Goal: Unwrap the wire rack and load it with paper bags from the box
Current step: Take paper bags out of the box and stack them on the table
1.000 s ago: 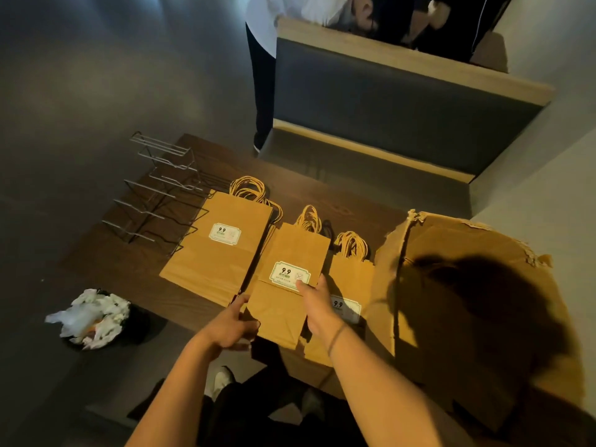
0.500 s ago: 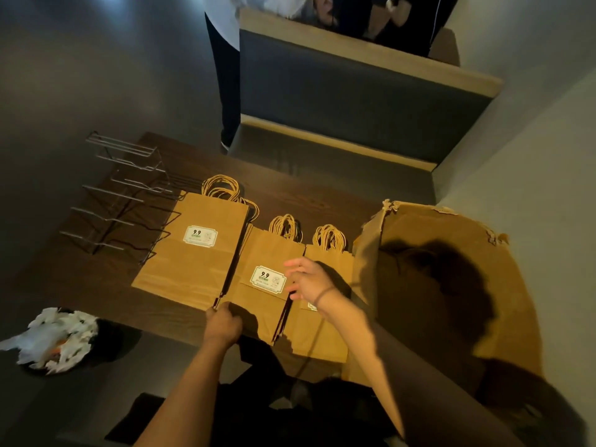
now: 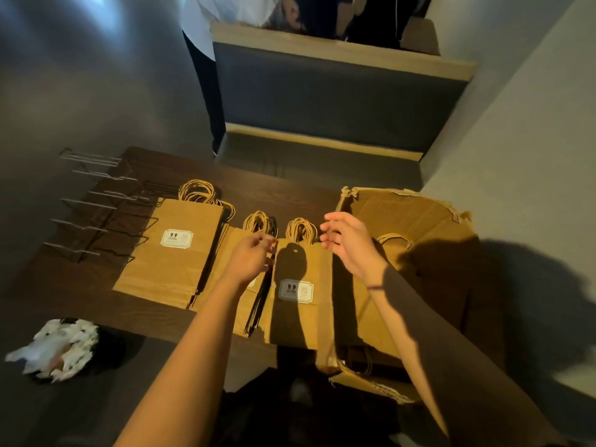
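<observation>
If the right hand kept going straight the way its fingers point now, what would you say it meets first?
Probably the twisted handles of the nearest paper bag stack. The right hand, open, points left toward them, though its height above them is unclear.

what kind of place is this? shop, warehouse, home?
Probably a cafe or small eatery, not certain. A dark wood table faces a padded booth bench, stacks of stickered kraft paper bags lie beside a wire rack, and more bags sit in a torn cardboard box.

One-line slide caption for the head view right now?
Both hands, left hand and right hand, hover open over three paper bag stacks between the empty wire rack and torn box.
</observation>
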Motion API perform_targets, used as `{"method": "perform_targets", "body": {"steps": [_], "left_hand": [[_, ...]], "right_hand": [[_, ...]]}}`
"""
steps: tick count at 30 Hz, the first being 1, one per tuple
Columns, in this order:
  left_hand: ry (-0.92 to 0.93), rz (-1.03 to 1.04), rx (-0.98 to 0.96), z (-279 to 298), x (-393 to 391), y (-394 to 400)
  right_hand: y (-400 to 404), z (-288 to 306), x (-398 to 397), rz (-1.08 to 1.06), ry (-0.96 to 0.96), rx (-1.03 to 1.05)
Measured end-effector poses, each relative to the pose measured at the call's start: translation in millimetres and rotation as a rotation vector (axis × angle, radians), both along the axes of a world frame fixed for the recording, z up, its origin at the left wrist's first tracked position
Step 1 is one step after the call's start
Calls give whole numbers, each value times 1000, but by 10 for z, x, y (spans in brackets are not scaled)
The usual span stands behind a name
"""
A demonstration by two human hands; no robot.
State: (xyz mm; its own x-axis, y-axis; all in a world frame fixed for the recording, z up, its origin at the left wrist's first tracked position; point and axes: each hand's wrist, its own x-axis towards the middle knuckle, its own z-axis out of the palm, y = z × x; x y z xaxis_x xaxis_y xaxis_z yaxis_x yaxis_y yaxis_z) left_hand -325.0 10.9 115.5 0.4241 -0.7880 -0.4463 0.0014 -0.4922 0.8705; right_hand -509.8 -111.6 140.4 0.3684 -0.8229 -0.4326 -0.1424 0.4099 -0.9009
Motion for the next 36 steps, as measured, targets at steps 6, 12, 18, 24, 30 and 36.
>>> {"method": "perform_targets", "body": {"steps": [6,12,18,24,30,36], "left_hand": [[185,32,-135,363,-681,-205],[79,-39,-112,220,-1155,-128],[181,17,-132,159,-1316,-8],[331,6,-135,234,-1320,82],[597,-8,-47,270,-1178,185],[1019,-76,-22,246,-1075,235]], "right_hand": [[-453,-695,-1025,-119,396,100],[40,-1395,-1530,124,826,312],[310,-1525,-1272,146,771,215],[290,-1433,-1080,78,741,208],[-26,-796,-1270,28,383,103],[-73,349,-1545,175,173,-376]]}}
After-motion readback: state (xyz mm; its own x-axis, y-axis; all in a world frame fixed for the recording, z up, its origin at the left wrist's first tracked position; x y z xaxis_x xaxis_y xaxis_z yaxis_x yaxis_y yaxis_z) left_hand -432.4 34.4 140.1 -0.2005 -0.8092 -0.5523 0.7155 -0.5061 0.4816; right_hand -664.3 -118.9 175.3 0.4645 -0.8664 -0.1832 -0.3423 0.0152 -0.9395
